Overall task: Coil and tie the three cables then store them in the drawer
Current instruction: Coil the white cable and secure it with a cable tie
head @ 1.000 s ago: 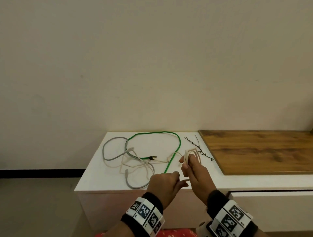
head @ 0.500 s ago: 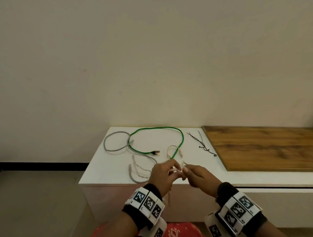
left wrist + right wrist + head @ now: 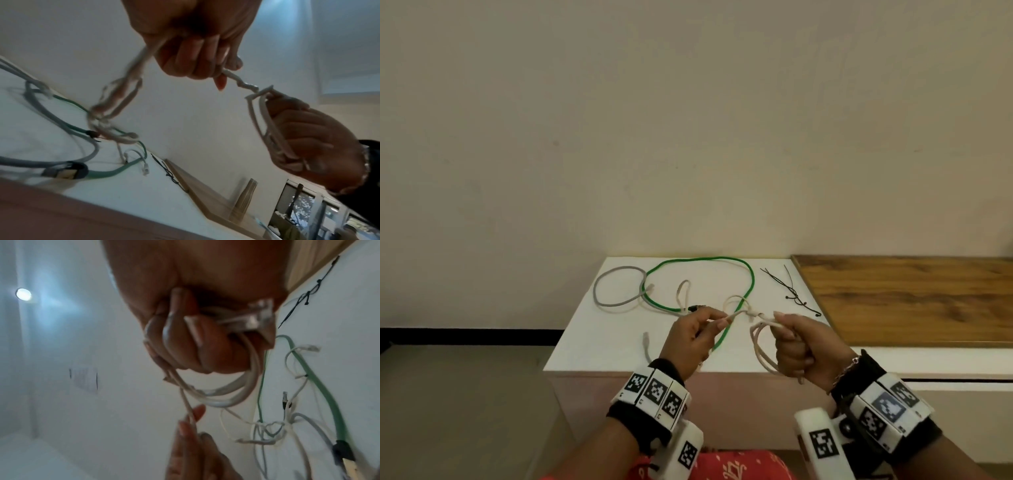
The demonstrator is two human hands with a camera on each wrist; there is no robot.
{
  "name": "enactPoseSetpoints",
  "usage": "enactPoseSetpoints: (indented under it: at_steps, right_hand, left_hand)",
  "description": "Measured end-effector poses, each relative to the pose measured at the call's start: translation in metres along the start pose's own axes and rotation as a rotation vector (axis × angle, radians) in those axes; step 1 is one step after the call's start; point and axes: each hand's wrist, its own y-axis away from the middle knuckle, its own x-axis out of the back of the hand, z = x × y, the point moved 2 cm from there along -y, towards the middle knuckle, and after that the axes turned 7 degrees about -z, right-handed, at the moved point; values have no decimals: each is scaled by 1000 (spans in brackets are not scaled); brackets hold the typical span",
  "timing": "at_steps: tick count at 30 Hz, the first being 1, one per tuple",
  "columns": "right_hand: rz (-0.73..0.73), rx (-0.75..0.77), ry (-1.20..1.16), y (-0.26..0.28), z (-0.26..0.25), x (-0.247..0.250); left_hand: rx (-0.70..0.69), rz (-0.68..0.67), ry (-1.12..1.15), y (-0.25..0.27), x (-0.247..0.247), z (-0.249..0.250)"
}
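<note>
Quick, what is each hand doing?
Left hand: pinching the white cable.
Right hand: gripping the white cable's coiled loops.

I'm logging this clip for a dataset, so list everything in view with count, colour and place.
white cabinet top: 1, white, in front of the person
cream cable: 1, cream, partly coiled in the right hand
green cable: 1, green, looped on the cabinet top
grey cable: 1, grey, left on the cabinet top
zip ties: a few, black, right on the cabinet top
wooden top: 1, brown, right
left hand: pinches the cream cable
right hand: grips the coil
</note>
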Motion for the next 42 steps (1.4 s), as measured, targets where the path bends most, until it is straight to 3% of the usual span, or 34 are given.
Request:
enactPoseSetpoints:
  at_steps: [5, 8, 12, 14, 18, 21, 26, 27, 28, 31, 33, 35, 38, 42]
  right_hand:
    - [-168, 33, -302, 0, -9, -3]
    - [-301, 123, -506, 0, -15, 0]
    - [-362, 316, -613, -4, -14, -3]
    - [-272, 414, -568, -7, -16, -12]
    - [51, 561, -386, -6, -10, -18]
    - [187, 609, -261, -8, -3, -24]
    - [404, 584, 245, -6, 6, -29]
    - [424, 572, 386, -6, 8, -29]
    - [438, 554, 525, -6, 10, -30]
    - [456, 478, 887, -7, 16, -31]
    - [465, 429, 1087, -9, 17, -30]
    - [464, 331, 1237, -11, 20, -27]
    - [384, 164, 1368, -14, 24, -24]
    - [142, 27, 1381, -9, 22, -30]
  left_hand:
    - [-90, 1, -317, 10, 7, -6]
    - [-25, -86, -357, 14, 4, -12]
    - [-31, -204, -524, 15, -13, -12]
    - [-57, -236, -568, 16, -23, -6]
    - [-73, -302, -766, 17, -39, 11]
    - [-214, -281, -1045, 17, -47, 17]
    - [-53, -479, -1082, 25, -61, 27]
    - [-90, -461, -1117, 25, -61, 28]
    - [-132, -434, -1154, 25, -57, 31]
    - [-1, -392, -1114, 26, -43, 24]
    - [-91, -265, -1051, 25, -38, 18]
    - [-91, -161, -924, 25, -33, 14]
    - [-162, -56, -788, 25, -27, 9]
    - [-137, 41, -731, 26, -16, 12]
